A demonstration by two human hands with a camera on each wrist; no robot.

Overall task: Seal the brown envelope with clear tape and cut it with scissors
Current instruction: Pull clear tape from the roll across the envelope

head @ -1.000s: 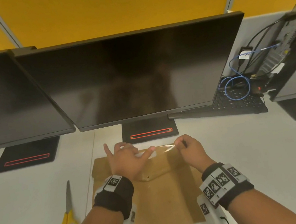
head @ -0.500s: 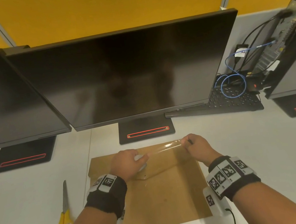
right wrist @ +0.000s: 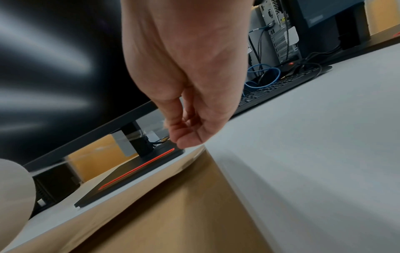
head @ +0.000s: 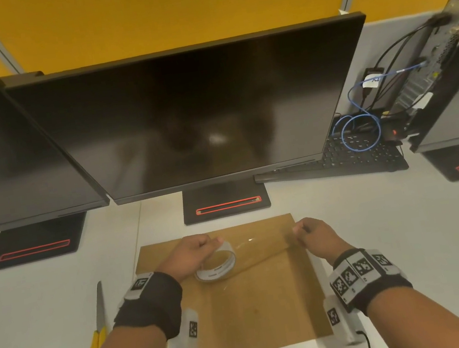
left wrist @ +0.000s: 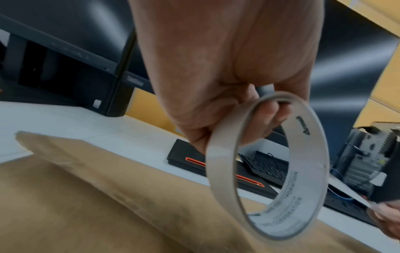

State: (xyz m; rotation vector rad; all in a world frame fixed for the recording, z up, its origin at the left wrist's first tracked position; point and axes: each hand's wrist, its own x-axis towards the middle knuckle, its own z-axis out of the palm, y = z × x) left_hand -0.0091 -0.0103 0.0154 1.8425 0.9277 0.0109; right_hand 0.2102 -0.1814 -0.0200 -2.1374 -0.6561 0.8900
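Observation:
A brown envelope (head: 242, 306) lies flat on the white desk in front of me, flap side up. My left hand (head: 192, 254) grips a roll of clear tape (head: 216, 265) above the envelope's upper left; in the left wrist view the fingers curl through the roll (left wrist: 268, 164). A clear strip of tape (head: 262, 243) stretches from the roll to my right hand (head: 311, 233), which pinches the strip's free end over the envelope's right edge. The right wrist view shows thumb and fingertips (right wrist: 184, 137) pinched together above the envelope (right wrist: 173, 214). Yellow-handled scissors (head: 96, 327) lie on the desk, left of the envelope.
Three dark monitors stand behind the envelope; the middle one's base (head: 225, 201) sits just beyond its far edge. A black keyboard (head: 347, 156) with blue cable and a computer case (head: 444, 67) are at the back right. The desk's front edge runs just below the envelope.
My hands have drawn apart, pulling a longer strip of tape off the roll. The roll now hangs lower over the envelope, and the right hand has reached the envelope's right edge.

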